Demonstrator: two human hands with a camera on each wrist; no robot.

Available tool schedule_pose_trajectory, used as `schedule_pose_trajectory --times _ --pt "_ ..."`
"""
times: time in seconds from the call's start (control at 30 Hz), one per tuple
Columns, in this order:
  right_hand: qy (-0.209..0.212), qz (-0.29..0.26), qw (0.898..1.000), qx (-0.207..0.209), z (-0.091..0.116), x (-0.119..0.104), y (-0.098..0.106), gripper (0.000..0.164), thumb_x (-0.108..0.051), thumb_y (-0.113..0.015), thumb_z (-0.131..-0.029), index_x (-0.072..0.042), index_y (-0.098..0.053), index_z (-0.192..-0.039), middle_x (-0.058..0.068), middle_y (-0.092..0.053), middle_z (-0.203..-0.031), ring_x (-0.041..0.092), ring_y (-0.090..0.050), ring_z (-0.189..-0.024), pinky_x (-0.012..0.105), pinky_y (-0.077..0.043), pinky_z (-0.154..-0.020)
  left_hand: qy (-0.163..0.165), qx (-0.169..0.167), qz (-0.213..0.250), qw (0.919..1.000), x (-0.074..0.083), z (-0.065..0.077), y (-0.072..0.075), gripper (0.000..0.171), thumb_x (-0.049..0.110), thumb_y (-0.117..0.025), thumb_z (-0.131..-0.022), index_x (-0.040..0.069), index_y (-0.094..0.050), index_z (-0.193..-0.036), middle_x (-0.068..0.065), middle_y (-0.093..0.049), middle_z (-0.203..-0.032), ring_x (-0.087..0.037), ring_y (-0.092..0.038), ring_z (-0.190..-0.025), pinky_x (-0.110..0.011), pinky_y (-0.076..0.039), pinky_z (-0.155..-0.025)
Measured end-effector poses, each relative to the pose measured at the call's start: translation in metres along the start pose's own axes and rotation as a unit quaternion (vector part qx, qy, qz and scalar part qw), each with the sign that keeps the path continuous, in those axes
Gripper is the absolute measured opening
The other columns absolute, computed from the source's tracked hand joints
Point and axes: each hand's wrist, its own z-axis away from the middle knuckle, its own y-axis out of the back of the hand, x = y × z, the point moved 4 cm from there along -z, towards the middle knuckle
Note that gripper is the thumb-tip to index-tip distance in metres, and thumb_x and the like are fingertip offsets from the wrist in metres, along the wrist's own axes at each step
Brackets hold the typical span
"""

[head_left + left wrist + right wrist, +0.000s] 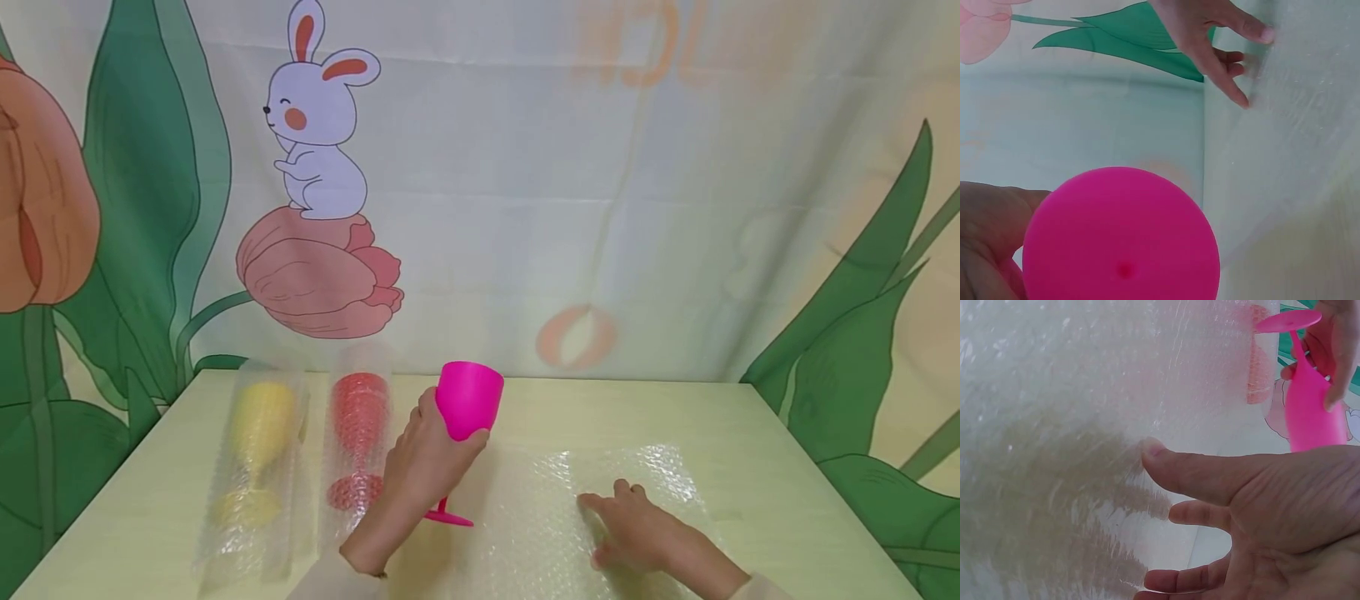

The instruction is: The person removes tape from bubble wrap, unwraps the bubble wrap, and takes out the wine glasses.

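One pink cup (471,400) is held tilted near the bubble wrap (525,521) in the head view, its bowl (474,392) gripped by the left hand (427,450); a loosened grip could drop it. Its long axis slants, mouth up and rightward. Left wrist: its foot (1122,228) shows face-on. Right wrist: the right hand (1279,531) spreads, relaxed, over the wrap.

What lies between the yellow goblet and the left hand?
In the head view, the bubble-wrapped red goblet lies between the yellow goblet and the left hand.
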Motion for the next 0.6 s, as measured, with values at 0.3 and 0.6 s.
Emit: schedule_pose_trajectory --times 0.3,0.6 --pt "0.009 0.002 1.0 0.004 0.0013 0.0007 0.0004 0.066 -0.018 -0.088 -0.079 -0.003 -0.06 -0.137 0.027 -0.053 -0.11 0.042 -0.051 -0.099 0.061 -0.051 -0.082 -0.015 0.037 0.061 0.9974 0.0053 -0.0039 0.0028 0.088 0.03 -0.079 -0.088 0.001 -0.029 -0.155 -0.02 -0.054 -0.132 -0.038 -0.062 -0.109 -0.056 -0.058 -0.082" --pt "0.002 0.0 1.0 -0.005 0.0013 -0.0004 0.0012 0.065 -0.018 -0.088 -0.081 -0.004 -0.06 -0.138 0.027 -0.053 -0.112 0.041 -0.05 -0.1 0.059 -0.051 -0.081 -0.024 0.052 0.124 0.9906 0.0043 -0.0102 -0.0018 0.093 0.023 -0.081 -0.088 0.005 -0.022 -0.157 -0.022 -0.053 -0.135 -0.041 -0.059 -0.118 -0.055 -0.058 -0.087"
